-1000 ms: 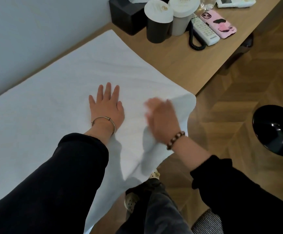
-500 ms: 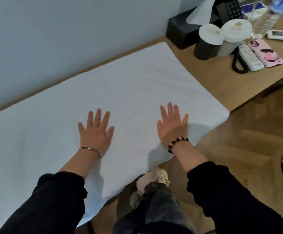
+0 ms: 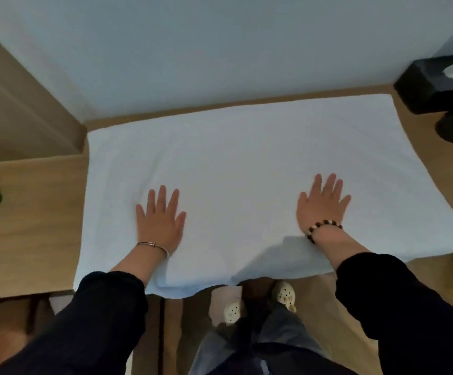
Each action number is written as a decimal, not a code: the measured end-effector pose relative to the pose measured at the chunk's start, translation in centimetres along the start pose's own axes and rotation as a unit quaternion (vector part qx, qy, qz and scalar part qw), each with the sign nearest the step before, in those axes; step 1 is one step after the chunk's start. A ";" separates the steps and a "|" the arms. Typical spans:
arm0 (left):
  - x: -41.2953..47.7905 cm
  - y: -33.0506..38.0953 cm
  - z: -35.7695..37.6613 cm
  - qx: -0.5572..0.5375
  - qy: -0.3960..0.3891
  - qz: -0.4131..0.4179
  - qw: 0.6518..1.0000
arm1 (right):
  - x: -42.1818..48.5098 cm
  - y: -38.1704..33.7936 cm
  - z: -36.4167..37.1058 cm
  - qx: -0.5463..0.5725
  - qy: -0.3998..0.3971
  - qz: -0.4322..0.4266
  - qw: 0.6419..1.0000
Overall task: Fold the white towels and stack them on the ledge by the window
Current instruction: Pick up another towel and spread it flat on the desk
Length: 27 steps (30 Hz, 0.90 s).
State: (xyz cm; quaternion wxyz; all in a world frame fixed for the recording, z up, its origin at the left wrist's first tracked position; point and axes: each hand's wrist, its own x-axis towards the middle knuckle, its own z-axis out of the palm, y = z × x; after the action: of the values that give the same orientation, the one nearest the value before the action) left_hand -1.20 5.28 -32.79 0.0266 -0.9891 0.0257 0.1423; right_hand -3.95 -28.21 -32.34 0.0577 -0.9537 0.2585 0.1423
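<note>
Smoothing towel [image 3: 247, 163], spread flat on surface [image 3: 30, 226]; left hand [image 3: 160, 223] and right hand [image 3: 321, 207] press it flat-palmed, gripping nothing. Sweep outward before folding; near edge overhangs.

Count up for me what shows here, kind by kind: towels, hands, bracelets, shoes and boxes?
White towel: 1
Hands: 2, left hand and right hand, both flat on the towel
Bracelets: 2, metal bangle and bead bracelet
Shoes: 2, left shoe and right shoe
Black box: 1
Total: 8
</note>
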 end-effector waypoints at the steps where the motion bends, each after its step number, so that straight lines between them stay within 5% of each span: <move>1: -0.6 0.9 0.0 -0.013 -0.004 0.000 1.000 | -1.0 -2.3 0.3 -0.001 -0.003 -0.040 0.999; 6: -2.9 4.5 1.1 -0.013 0.008 0.121 0.993 | -6.7 -9.3 3.3 -0.058 -0.009 -0.325 0.944; 9: -3.2 0.2 1.9 0.017 0.018 0.082 0.996 | -5.0 -6.9 3.0 -0.064 0.000 -0.313 0.948; 14: -3.5 -9.3 1.9 -0.020 0.022 -0.138 0.990 | -4.3 -6.2 2.4 -0.052 0.014 -0.230 0.972; 18: -3.4 -9.8 1.6 -0.028 0.006 -0.139 0.990 | -5.6 -10.1 2.4 -0.057 0.009 -0.160 0.985; 20: -3.5 -9.4 1.6 -0.042 0.006 -0.139 0.989 | -6.7 -12.8 2.7 -0.071 0.008 -0.210 0.975; 24: -4.7 -10.8 1.4 -0.080 0.036 -0.225 0.970 | -9.6 -17.7 4.2 -0.104 -0.023 -0.423 0.900; 27: -5.3 -12.4 0.5 -0.186 0.071 -0.302 0.932 | -10.2 -19.3 4.9 -0.119 -0.012 -0.422 0.899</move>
State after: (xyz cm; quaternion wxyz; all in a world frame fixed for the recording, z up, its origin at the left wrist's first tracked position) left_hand -5.70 17.94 -31.25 -0.1179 -0.9451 -0.2990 0.0591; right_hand -3.71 -5.91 -33.22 0.0013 -0.9713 -0.1879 0.1456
